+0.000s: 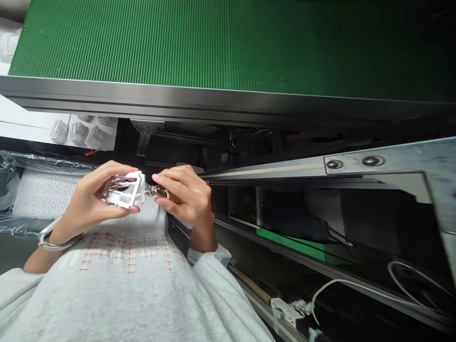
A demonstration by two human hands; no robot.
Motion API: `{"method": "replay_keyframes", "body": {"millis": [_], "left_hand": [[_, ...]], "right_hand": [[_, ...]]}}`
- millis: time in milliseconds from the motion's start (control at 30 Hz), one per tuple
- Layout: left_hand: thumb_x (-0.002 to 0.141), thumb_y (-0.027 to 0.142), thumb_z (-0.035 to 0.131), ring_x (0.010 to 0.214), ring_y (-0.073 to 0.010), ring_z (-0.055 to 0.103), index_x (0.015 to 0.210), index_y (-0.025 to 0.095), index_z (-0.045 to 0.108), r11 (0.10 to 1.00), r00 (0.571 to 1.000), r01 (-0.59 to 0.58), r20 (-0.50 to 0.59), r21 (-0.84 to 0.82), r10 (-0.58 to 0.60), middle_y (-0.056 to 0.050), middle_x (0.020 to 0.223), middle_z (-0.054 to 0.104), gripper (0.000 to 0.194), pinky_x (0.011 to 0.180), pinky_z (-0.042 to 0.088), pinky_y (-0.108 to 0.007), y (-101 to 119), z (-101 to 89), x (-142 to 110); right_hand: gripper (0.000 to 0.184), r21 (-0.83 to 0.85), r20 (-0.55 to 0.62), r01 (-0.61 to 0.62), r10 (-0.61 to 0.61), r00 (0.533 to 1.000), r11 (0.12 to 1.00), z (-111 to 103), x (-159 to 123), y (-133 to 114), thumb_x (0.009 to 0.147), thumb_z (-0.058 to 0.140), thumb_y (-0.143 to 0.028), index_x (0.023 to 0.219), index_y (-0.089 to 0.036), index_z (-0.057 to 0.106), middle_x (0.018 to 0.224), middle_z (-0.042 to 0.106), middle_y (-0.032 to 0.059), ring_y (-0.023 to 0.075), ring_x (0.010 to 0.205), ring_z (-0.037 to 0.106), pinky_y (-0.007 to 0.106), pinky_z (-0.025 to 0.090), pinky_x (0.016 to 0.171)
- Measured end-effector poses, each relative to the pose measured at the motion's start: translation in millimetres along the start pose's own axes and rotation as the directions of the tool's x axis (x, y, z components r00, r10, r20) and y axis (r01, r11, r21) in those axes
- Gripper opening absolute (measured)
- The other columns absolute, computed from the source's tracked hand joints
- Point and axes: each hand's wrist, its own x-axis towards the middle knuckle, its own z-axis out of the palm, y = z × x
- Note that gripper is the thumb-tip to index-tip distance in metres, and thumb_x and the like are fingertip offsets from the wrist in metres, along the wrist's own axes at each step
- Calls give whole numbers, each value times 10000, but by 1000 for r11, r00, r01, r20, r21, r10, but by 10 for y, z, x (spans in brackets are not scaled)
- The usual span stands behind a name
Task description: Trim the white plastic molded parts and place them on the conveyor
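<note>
Close to my chest, my left hand (96,194) grips a white plastic frame (124,191) with thin bars and openings, thumb and fingers on opposite edges. My right hand (187,194) is closed around a small metal tool (156,191) with a dark and tan handle. Its tip meets or nearly meets the right edge of the frame; contact is hard to judge. Most of the handle is hidden in my fingers, so the tool's exact kind does not show.
A green ribbed conveyor belt (160,42) with a metal side rail (178,97) runs across the top. Several bundled white parts (76,132) lie on a white surface at left. Below them, a plastic-lined container (46,192) holds white parts. Metal framework (392,159) and a cable (342,281) fill the right.
</note>
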Motion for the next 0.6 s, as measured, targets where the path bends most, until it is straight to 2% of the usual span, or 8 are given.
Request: {"method": "replay_keyframes", "body": {"millis": [167,600], "left_hand": [[740,237,894,922,-191,684,1162,234,740,999,1000,-28,5,23,28,-63,1042,725,449,760,566,-263,13,18,2],[758,218,882,976,-201,677,1231,258,723,997,998,-37,60,64,33,-59,1109,724,502,792,560,-273,24,34,-25]], "right_hand": [[321,9,22,-12,12,1000,1000,-38,-20,-4,980,645,-392,1222,-192,712,1003,775,86,204,899,699,376,551,800],[347,-153,83,18,-5,997,988,-224,-31,-120,1001,611,-400,1225,-153,710,999,790,99,202,882,701,365,537,799]]}}
